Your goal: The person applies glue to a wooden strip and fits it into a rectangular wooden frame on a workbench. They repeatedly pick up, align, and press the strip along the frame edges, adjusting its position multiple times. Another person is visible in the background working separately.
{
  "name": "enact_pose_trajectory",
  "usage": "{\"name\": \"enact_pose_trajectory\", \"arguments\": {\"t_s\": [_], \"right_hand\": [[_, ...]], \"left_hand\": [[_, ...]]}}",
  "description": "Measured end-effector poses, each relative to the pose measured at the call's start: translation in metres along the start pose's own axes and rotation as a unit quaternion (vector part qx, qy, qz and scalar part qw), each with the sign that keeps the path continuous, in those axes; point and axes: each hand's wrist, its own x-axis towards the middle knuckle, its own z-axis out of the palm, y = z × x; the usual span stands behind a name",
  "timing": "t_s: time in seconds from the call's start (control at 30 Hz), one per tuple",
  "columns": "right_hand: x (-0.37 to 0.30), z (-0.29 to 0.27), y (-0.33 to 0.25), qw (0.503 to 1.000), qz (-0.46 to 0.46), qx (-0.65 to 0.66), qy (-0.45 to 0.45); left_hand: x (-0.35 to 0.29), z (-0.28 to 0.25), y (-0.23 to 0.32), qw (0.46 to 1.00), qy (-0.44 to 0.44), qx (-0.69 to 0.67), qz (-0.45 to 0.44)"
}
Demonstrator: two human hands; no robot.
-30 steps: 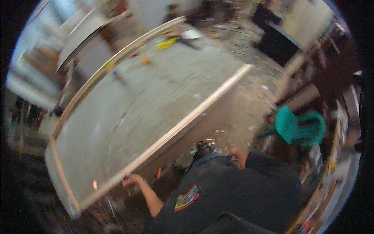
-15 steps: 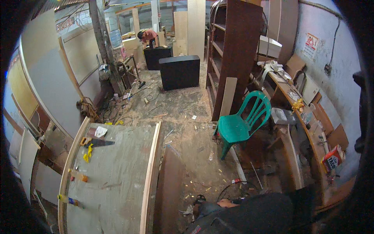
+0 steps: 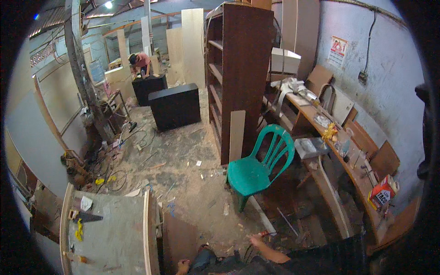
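Observation:
My right hand (image 3: 257,240) reaches in over the floor from the lower edge, its fingers drawn together. A small red-and-orange thing (image 3: 264,233) lies right at its fingers; its kind is too small to make out. A dark cable (image 3: 248,252) bends just below that hand. At the bottom edge, beside a brown board (image 3: 178,233), my left hand (image 3: 183,266) is low with curled fingers, and nothing shows in it. My knee in dark cloth (image 3: 204,259) is between the two hands.
A green plastic chair (image 3: 250,174) stands ahead, against a tall brown shelf unit (image 3: 247,78). To the left is a grey panel with wooden edges (image 3: 110,243), bearing a handsaw (image 3: 87,216). A cluttered workbench (image 3: 316,121) runs along the right wall. Another person (image 3: 141,64) bends over a black cabinet (image 3: 149,87).
The view has tilted up and turned right. My right arm has stretched out from my body toward the red-and-orange thing. My left hand has come into view at the bottom.

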Motion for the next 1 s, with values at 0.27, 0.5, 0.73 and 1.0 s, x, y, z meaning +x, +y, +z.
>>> {"name": "enact_pose_trajectory", "arguments": {"t_s": [0.27, 0.5, 0.73, 1.0], "right_hand": [[0.086, -0.029, -0.079, 0.999, 0.039, -0.024, -0.023], [0.164, -0.051, -0.153, 0.997, 0.081, -0.008, 0.015], [0.284, -0.085, -0.275, 0.973, -0.025, 0.167, 0.155], [0.347, -0.141, -0.519, 0.924, -0.172, 0.296, 0.171]], "left_hand": [[0.214, 0.039, 0.237, 0.979, -0.046, -0.034, 0.198], [0.364, 0.053, 0.484, 0.957, -0.031, -0.112, 0.267], [0.414, 0.028, 0.724, 0.892, -0.082, -0.162, 0.414], [0.491, 0.038, 0.957, 0.808, -0.054, -0.167, 0.563]]}}
